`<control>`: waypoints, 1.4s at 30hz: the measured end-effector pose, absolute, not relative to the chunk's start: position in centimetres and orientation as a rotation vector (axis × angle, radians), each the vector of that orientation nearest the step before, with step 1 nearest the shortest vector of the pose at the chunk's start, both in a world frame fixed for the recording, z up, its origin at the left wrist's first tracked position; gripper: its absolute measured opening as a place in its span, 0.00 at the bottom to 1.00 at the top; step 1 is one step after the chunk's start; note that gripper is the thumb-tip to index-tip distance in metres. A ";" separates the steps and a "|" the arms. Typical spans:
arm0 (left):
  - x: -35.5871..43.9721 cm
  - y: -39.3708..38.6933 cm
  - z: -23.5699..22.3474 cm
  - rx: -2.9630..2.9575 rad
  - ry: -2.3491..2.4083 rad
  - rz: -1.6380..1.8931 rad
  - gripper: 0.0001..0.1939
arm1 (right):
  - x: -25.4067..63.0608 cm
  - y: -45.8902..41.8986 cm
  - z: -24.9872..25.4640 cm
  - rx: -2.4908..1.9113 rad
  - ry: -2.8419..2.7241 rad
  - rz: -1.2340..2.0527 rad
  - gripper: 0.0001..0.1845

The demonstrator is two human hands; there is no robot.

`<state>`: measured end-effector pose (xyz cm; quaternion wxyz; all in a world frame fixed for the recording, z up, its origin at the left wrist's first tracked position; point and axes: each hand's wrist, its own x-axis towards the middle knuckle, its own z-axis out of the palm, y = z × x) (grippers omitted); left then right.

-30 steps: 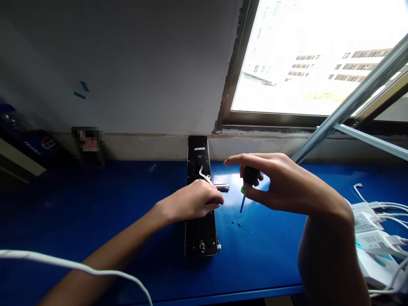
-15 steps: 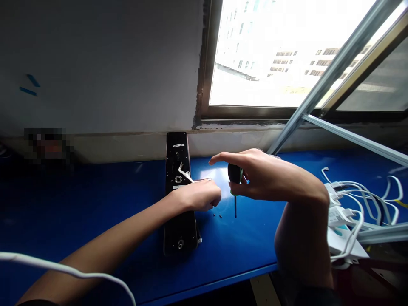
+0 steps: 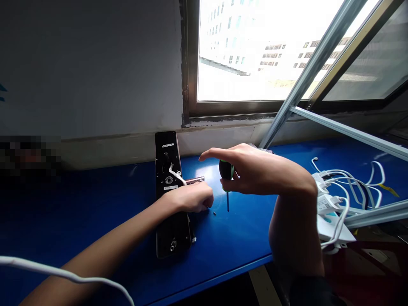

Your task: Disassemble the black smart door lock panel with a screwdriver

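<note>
R hand (image 3: 253, 168) grips driver (image 3: 226, 171); L hand (image 3: 193, 198) curled by screw (image 3: 214, 213), can't tell if holding; screw's prob. light, slippery, best pinched.

The bench (image 3: 242, 225) is plain blue, with a whitish glare. The panel (image 3: 174, 231) is black, dotted with silvery fittings; its labels (image 3: 170, 187) and cable (image 3: 177, 174) are white. The screwdriver (image 3: 226, 171) has a black-and-green handle and dark shaft. White chargers (image 3: 327, 205) sit near the bench's front edge.
</note>
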<state>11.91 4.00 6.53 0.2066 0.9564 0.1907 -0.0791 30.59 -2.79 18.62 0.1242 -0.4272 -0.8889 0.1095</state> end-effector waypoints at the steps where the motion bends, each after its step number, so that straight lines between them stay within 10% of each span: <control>1: 11.8 4.0 6.6 2.674 0.544 -0.214 0.05 | 30.6 -2.8 18.6 -1.240 -2.592 0.319 0.33; 42: 9.8 2.1 8.2 2.701 0.522 0.068 0.14 | 29.6 -2.5 18.4 -1.151 -2.601 0.246 0.31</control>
